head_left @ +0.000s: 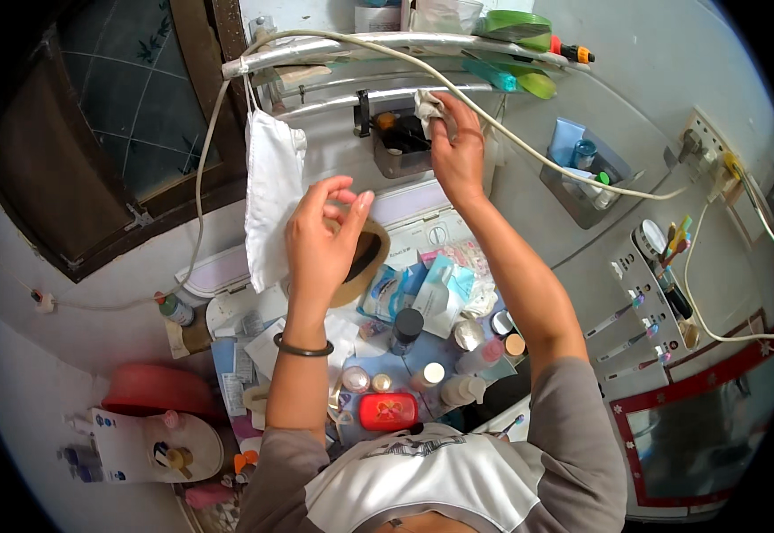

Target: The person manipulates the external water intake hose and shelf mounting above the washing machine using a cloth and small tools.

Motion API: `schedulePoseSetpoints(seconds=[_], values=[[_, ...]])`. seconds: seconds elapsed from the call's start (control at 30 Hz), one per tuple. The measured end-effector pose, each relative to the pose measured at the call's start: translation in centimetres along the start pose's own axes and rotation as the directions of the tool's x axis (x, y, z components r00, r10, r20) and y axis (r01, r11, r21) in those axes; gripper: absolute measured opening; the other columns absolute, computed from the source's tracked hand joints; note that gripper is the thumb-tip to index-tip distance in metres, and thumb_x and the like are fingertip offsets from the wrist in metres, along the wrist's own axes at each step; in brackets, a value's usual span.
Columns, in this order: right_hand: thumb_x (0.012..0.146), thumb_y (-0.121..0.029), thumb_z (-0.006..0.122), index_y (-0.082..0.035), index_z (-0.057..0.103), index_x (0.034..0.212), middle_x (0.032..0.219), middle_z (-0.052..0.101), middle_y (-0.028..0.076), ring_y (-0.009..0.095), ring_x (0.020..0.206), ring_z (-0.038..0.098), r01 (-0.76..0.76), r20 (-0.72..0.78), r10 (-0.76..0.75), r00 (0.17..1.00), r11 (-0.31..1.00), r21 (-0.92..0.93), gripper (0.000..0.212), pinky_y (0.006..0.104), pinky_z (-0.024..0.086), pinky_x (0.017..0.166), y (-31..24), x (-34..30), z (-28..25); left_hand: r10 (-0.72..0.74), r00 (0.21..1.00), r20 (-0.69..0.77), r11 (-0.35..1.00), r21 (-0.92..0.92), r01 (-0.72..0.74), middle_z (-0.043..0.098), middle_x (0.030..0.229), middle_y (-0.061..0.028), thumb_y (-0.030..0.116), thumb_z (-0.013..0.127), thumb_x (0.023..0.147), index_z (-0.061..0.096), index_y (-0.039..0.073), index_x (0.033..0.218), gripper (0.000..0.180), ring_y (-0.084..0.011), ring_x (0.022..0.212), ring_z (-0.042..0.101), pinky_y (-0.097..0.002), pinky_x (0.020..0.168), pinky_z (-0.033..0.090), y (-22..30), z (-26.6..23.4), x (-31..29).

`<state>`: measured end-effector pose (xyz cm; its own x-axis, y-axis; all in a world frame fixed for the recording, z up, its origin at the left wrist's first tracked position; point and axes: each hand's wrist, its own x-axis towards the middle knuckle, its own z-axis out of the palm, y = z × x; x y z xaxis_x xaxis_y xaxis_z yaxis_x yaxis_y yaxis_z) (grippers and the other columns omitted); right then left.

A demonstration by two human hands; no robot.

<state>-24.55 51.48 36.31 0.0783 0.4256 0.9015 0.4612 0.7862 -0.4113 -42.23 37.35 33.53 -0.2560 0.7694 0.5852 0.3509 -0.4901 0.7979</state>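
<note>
White cloth [427, 108] at lower rail [325, 105]: probably light, soft; best held by bunched middle. My right fingers [463, 112] pinch it; left fingers [327, 190], below rail, half-open, empty.

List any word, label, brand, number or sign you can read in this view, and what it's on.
Nothing reads clearly enough to quote.
Blue-and-white packet: print too small.
White-and-blue pouch: faint print, unreadable.
White panel behind them: small dark marks, unreadable.
Grey-and-white shirt: dark chest print, steeply angled, unreadable.
Red box: orange motif on its lid, no readable word.
</note>
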Motion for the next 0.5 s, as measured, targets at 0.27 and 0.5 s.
schedulePoseSetpoints(seconds=[0.27, 0.5], values=[[0.092, -0.008, 0.046, 0.001, 0.063, 0.103, 0.088, 0.064, 0.006, 0.011, 0.079, 0.057, -0.372, 0.197, 0.317, 0.928, 0.836, 0.404, 0.022, 0.0244, 0.047, 0.073, -1.6, 0.1, 2.5, 0.177, 0.965, -0.194, 0.978, 0.148, -0.15, 0.065, 0.111, -0.0087, 0.016, 0.076, 0.089, 0.063, -0.001, 0.117, 0.036, -0.0113, 0.07, 0.065, -0.025, 0.058, 0.048, -3.4, 4.3, 7.6], [0.088, -0.033, 0.071, 0.001, 0.068, 0.086, 0.087, 0.067, 0.019, 0.037, 0.078, 0.064, -0.251, 0.192, 0.23, 0.954, 0.963, 0.095, 0.034, 0.0418, 0.05, 0.073, -2.9, 3.2, 4.3, 0.049, 0.951, -0.304, 0.998, -0.016, -0.056, 0.066, 0.096, -0.0051, 0.017, 0.076, 0.085, 0.069, 0.004, 0.1, 0.022, -0.017, 0.063, 0.063, -0.0328, 0.063, 0.049, -6.5, 6.8, 10.7]])
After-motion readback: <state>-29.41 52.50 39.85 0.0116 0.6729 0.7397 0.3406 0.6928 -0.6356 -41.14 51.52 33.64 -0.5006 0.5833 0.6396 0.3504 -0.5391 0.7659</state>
